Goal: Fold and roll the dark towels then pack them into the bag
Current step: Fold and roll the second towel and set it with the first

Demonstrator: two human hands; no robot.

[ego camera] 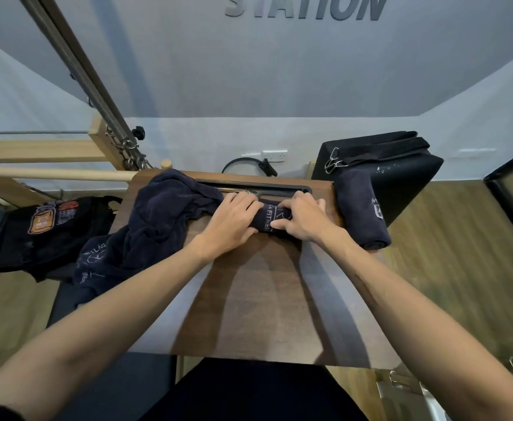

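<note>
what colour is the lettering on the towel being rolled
White lettering on the dark navy rolled towel, clearest in the head view.

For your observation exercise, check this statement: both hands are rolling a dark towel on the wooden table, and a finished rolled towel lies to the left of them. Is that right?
Not quite. In the head view, the finished rolled towel lies to the right of the hands, at the table's right edge. To the left lies an unfolded towel heap. Both the left hand and right hand do work the towel roll.

left hand [234, 220], right hand [302, 220], fingers curled
</note>
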